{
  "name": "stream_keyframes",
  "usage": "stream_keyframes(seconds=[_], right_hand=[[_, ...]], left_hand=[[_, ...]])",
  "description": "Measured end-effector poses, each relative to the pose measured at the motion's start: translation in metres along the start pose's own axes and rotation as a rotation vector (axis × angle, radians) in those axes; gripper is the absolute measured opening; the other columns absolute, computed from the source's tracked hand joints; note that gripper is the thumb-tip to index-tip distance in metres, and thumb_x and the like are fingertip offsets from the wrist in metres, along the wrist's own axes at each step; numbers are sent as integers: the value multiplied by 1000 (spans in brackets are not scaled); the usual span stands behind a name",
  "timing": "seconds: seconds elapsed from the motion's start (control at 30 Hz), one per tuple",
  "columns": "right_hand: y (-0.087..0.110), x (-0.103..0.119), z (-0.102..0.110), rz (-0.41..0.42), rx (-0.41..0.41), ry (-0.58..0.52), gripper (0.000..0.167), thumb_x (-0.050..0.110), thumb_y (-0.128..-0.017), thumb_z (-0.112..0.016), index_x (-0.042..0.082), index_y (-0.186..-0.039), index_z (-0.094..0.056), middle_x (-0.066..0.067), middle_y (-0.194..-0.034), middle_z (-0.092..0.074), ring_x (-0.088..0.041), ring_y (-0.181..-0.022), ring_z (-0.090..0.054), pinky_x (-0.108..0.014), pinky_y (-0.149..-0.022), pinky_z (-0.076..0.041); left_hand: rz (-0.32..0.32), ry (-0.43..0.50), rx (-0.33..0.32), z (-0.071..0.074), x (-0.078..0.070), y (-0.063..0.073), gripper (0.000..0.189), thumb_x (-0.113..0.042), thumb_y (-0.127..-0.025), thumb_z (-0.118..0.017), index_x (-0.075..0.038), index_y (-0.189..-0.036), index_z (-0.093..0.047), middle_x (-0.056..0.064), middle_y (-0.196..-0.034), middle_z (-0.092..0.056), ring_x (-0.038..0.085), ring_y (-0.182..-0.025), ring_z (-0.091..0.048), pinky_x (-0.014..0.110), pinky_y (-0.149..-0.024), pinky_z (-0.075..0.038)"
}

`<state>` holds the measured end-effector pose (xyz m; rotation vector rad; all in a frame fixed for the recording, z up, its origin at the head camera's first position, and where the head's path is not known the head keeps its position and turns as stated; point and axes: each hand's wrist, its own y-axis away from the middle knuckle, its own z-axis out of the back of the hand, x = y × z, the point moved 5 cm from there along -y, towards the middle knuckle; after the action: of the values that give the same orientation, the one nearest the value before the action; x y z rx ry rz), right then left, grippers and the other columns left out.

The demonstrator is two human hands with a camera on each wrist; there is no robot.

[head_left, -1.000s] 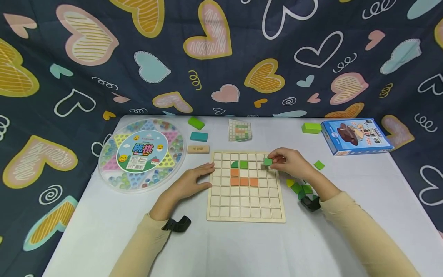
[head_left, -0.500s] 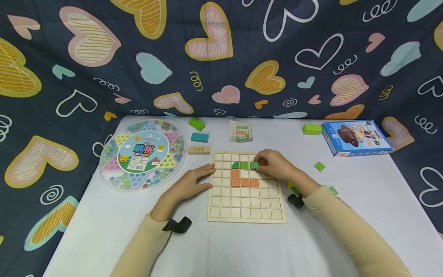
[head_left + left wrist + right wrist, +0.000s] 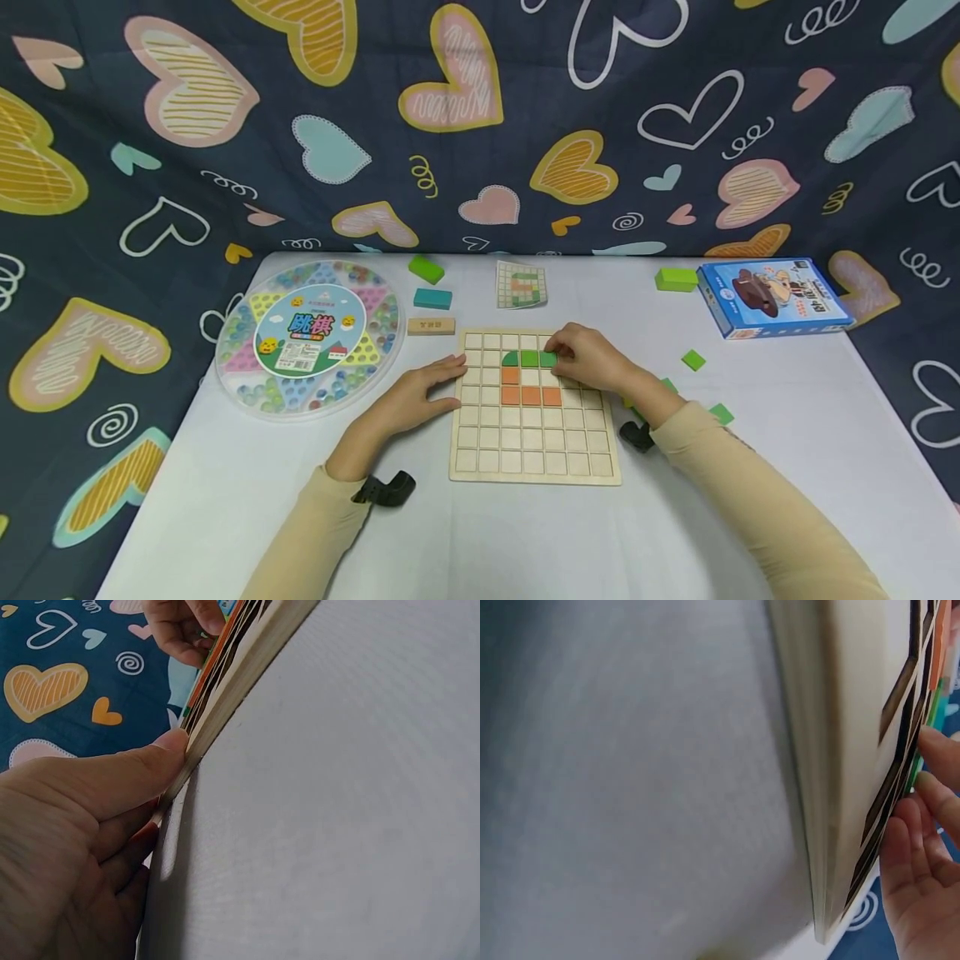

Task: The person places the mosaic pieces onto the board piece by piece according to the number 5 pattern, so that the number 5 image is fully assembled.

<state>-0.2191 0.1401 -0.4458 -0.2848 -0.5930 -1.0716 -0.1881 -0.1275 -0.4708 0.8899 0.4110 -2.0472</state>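
A square wooden grid board [image 3: 532, 462] lies on the white table. My left hand [image 3: 412, 396] rests against its left edge, fingers extended; in the left wrist view the thumb [image 3: 161, 754] touches the wooden rim. My right hand [image 3: 592, 358] is over the upper right part of the board, thumb and fingertips pinching a dark green tile [image 3: 547, 359] down at a cell. To its left sit a light green square tile [image 3: 528, 358] and a dark green quarter-round tile [image 3: 511, 359]. Below them, orange tiles [image 3: 530, 396] form an L.
Loose green tiles [image 3: 693, 360] lie to the right, some partly hidden under my right forearm. A pattern card [image 3: 521, 285], green, teal and wooden blocks [image 3: 431, 326] and a blue box [image 3: 774, 298] stand behind. A round marble game set [image 3: 310, 337] lies at the left.
My right hand has carried the dark green tile left from the board's right side and brought it down beside the light green tile. The left hand has stayed at the edge.
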Motion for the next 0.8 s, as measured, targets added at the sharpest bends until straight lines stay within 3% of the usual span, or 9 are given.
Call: stream_keyframes(seconds=[0.27, 0.43, 0.6, 0.8], right_hand=[[11, -6, 8, -25, 26, -110, 40, 18, -85, -72, 5, -121, -61, -8, -116, -62, -23, -104, -60, -38, -91, -52], [26, -13, 23, -65, -12, -190, 46, 18, -86, -70, 3, -128, -56, -12, -125, -59, -29, -114, -57, -45, -98, -49], [46, -30, 39, -106, -67, -145, 47, 17, -86, -70, 3, -129, -55, -14, -127, -58, -33, -116, -54, -50, -100, -46], [76, -62, 59, -217, -112, -129, 51, 24, -89, -67, 4, -133, -51, -15, -133, -54, -36, -121, -49, -55, -103, -41]], left_hand=[[-4, 1, -1, -1, -1, -1, 56, -24, -86, -69, -7, -136, -51, 1, -151, -37, 22, -142, -30, 42, -116, -27], [-16, -10, -6, 0, 0, -1, 55, -24, -87, -69, -7, -136, -51, 1, -151, -38, 22, -141, -31, 41, -116, -28], [-15, -6, -2, 0, 0, -1, 55, -22, -87, -69, -6, -136, -51, 1, -151, -38, 21, -141, -31, 41, -116, -28], [-17, -15, -4, 0, 0, -1, 55, -22, -87, -69, -6, -136, -51, 1, -150, -38, 22, -141, -31, 41, -116, -28]])
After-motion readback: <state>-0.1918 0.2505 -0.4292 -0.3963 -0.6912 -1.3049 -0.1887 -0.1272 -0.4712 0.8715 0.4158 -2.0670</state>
